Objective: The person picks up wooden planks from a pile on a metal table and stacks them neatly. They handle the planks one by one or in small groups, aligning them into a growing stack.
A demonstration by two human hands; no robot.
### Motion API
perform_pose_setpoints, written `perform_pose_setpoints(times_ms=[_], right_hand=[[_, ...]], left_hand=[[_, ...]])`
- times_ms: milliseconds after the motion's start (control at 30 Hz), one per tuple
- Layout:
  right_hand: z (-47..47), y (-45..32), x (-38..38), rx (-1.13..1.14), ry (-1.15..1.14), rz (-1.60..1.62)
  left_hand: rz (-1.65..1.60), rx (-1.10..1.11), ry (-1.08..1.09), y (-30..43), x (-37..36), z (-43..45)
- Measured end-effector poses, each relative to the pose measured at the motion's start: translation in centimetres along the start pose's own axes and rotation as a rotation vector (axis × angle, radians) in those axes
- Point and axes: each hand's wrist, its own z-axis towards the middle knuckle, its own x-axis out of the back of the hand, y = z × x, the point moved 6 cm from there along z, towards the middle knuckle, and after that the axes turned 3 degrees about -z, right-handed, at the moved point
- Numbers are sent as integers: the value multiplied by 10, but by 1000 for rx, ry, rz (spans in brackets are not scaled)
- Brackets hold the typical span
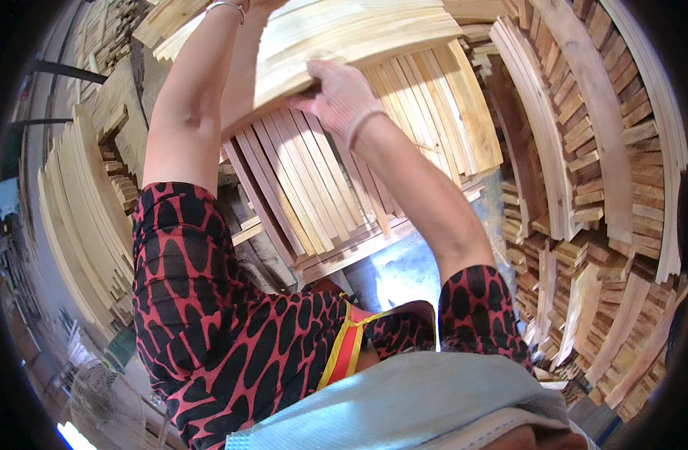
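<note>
Wooden boards [355,39] lie side by side across the top of a stack of light wood. My right hand [341,98], in a pale knit glove, grips the near edge of the front board, thumb on top and fingers below. My left arm reaches to the far left part of the boards; only a bit of my left hand [265,4] shows at the top edge, so its grip is hidden. Below the boards, thin wooden slats [299,174] lie parallel in a row, with a gap between two groups of them. A crosswise wooden strip [355,247] runs under their near ends.
Tall stacks of wood blocks with long boards between them [591,124] stand at the right. Another pile of long boards [85,225] stands at the left, with more stacked wood [102,39] at the upper left. A face mask [411,394] covers the bottom of the view.
</note>
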Motion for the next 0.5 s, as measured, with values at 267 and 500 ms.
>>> perform_pose_setpoints(times_ms=[267, 500], right_hand=[[-83, 2, -3, -246, 24, 503], [-387, 89, 62, -246, 30, 621]], left_hand=[[180, 76, 104, 25, 29, -18], [414, -354, 353, 102, -10, -180]])
